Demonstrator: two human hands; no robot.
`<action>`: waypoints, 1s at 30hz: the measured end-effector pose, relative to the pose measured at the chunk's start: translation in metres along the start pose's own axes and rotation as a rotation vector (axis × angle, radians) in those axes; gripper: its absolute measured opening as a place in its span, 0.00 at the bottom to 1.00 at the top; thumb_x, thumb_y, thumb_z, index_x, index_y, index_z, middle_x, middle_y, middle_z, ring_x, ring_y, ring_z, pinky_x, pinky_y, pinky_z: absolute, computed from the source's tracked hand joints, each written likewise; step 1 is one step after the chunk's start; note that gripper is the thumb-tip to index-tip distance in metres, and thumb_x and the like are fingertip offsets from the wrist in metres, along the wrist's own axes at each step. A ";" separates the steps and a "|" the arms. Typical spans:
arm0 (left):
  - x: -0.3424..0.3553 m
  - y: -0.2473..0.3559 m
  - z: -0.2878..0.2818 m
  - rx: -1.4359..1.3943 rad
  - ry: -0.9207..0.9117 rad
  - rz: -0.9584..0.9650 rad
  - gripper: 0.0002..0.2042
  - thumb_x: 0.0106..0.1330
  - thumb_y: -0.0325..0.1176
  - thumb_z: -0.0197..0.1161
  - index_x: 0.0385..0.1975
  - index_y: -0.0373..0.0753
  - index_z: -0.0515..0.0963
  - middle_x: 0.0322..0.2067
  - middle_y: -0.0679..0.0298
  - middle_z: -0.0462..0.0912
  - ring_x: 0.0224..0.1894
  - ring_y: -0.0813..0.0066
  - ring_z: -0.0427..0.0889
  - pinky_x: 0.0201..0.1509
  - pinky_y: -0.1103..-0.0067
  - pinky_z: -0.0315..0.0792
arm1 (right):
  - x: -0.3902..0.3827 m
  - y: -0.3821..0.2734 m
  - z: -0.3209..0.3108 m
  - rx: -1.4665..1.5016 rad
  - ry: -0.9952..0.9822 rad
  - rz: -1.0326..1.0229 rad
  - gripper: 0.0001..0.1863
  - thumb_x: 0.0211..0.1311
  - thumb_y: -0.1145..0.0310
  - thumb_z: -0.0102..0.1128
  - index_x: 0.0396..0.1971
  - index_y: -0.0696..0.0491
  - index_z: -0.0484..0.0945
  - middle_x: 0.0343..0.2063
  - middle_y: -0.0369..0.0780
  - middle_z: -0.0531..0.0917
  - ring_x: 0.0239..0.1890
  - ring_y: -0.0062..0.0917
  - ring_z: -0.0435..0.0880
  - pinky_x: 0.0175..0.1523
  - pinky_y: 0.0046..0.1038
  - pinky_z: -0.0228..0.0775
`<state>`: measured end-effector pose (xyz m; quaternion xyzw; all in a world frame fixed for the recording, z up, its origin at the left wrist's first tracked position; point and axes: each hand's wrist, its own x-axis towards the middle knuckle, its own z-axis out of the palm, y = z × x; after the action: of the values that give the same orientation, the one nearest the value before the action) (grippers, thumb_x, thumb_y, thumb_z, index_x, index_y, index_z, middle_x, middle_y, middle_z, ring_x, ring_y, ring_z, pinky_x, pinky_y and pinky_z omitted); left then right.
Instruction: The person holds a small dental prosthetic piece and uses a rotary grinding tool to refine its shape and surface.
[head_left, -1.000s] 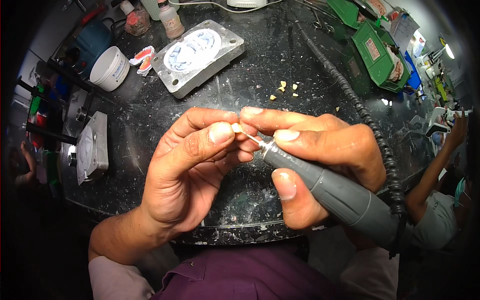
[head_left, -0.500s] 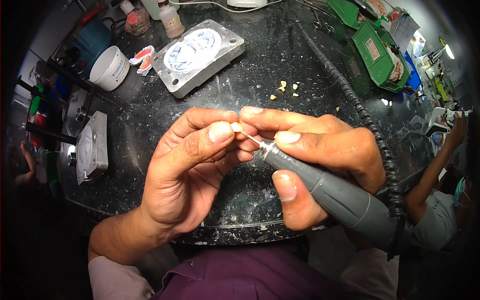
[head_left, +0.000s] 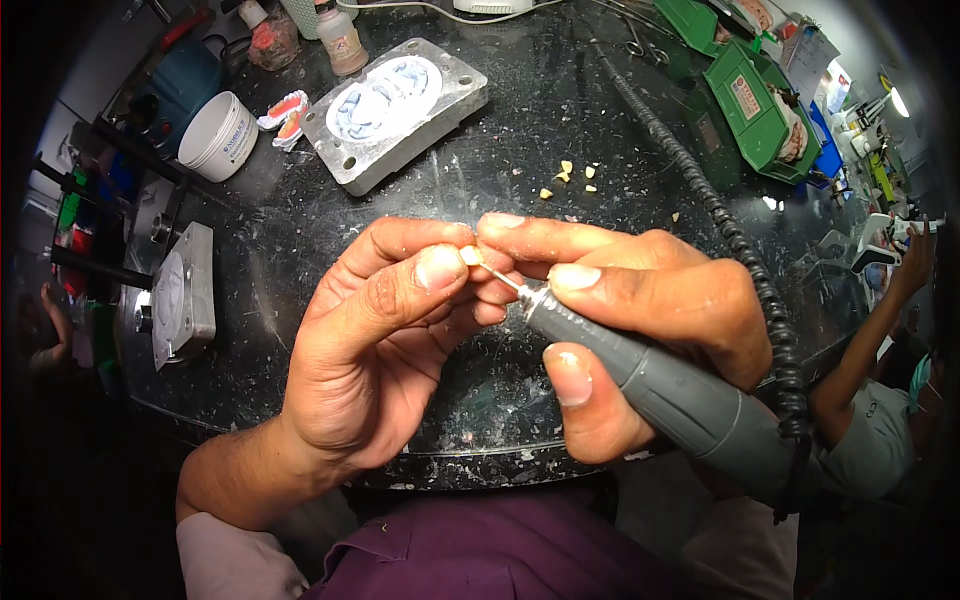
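Pinched between the thumb and forefinger of my left hand (head_left: 375, 330) is a small cream denture tooth (head_left: 471, 256). My right hand (head_left: 660, 300) is closed round a dark grey rotary handpiece (head_left: 655, 375), which slants down to the lower right. Its thin metal bur (head_left: 500, 276) points at the tooth and seems to touch its lower right side; the exact contact is too small to tell. The right forefinger reaches over to the left fingertips. Beyond my hands, several loose denture teeth (head_left: 564, 177) lie on the black bench (head_left: 560, 110).
A metal flask half (head_left: 390, 115) with plaster inside lies at the back left, beside a white tub (head_left: 220, 137) and a pink-and-white denture model (head_left: 287, 120). Another flask half (head_left: 187, 297) stands at left. The handpiece's coiled cord (head_left: 715, 205) runs along the right, near green bins (head_left: 750, 105). A co-worker's arm (head_left: 870, 330) shows far right.
Both hands hold nearly the same pose. The tooth has tilted very slightly in my left fingers, and the handpiece has barely shifted.
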<state>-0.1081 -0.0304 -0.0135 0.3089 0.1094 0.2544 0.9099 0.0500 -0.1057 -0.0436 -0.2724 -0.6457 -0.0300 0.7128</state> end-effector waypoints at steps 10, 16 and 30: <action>-0.001 0.000 -0.001 -0.008 0.002 0.003 0.09 0.68 0.26 0.55 0.45 0.32 0.76 0.41 0.51 0.82 0.45 0.66 0.83 0.54 0.74 0.77 | 0.021 -0.023 -0.008 -0.175 -0.231 0.140 0.14 0.57 0.78 0.57 0.39 0.65 0.65 0.35 0.68 0.78 0.34 0.40 0.87 0.38 0.29 0.83; -0.001 0.000 -0.002 -0.011 -0.002 -0.001 0.09 0.68 0.25 0.55 0.45 0.32 0.76 0.42 0.51 0.82 0.46 0.65 0.83 0.55 0.73 0.77 | 0.021 -0.022 -0.008 -0.171 -0.223 0.136 0.13 0.57 0.78 0.58 0.39 0.64 0.65 0.34 0.67 0.79 0.34 0.40 0.87 0.38 0.29 0.83; 0.000 -0.001 -0.003 -0.040 -0.029 0.021 0.09 0.67 0.24 0.55 0.45 0.31 0.76 0.41 0.50 0.82 0.46 0.64 0.83 0.54 0.73 0.77 | 0.022 -0.022 -0.006 -0.205 -0.228 0.137 0.13 0.57 0.79 0.58 0.39 0.65 0.66 0.33 0.66 0.79 0.35 0.43 0.86 0.37 0.32 0.83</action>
<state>-0.1096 -0.0293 -0.0165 0.2952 0.0880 0.2614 0.9148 0.0503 -0.1206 -0.0150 -0.3885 -0.6960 -0.0159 0.6037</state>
